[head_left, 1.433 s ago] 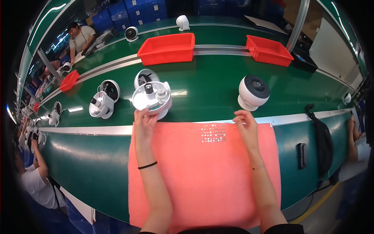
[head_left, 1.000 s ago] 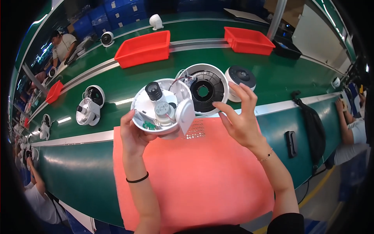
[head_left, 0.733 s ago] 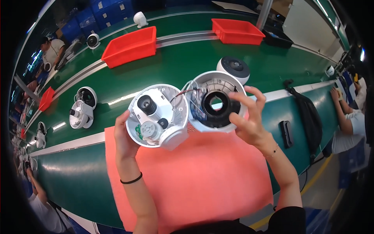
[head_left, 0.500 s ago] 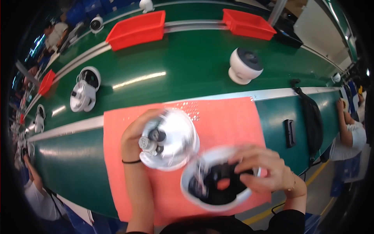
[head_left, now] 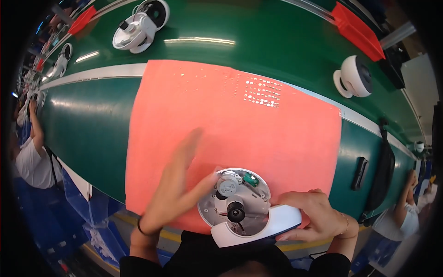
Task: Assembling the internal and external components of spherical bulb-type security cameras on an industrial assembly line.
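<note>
Right fingers (head_left: 300, 199) grasp open camera housing (head_left: 253, 199) by its white shell (head_left: 277, 221) | left fingers (head_left: 187, 151) spread, empty, near rim | likely light, stiff, slick | lens (head_left: 236, 213), motor (head_left: 227, 187) look fragile; hold shell

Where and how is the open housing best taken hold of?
Likely by its left rim, from outside on the left: the lens and motor sit bare inside, while the right hand takes up the right side.
</note>
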Tool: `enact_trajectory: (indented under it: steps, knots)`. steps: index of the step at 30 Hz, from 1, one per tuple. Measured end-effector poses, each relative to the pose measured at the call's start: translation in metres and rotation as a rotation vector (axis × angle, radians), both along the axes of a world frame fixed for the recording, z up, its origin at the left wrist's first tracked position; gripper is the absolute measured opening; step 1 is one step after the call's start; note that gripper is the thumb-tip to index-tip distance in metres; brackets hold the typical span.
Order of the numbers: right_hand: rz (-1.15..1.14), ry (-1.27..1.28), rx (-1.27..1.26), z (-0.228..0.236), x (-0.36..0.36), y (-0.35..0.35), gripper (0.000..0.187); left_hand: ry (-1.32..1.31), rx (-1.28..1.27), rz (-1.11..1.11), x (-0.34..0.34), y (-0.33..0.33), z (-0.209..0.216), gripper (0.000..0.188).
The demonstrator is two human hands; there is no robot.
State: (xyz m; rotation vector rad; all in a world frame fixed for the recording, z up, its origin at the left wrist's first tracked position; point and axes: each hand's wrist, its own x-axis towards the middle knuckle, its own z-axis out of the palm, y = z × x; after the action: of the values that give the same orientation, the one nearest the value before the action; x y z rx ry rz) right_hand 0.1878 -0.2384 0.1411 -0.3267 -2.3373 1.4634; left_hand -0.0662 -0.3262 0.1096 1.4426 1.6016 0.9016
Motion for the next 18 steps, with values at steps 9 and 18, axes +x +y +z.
enact_trajectory:
  steps: [9, 18]
  knots:
    - [0.165, -0.297, -0.133, 0.011, -0.038, 0.014, 0.055, -0.641, -0.035, 0.228, 0.036, -0.086, -0.035, 0.065]
    - [-0.105, -0.393, -0.497, -0.007, -0.023, -0.002, 0.059, -0.648, -0.074, 0.263, 0.02, -0.065, -0.021, 0.037]
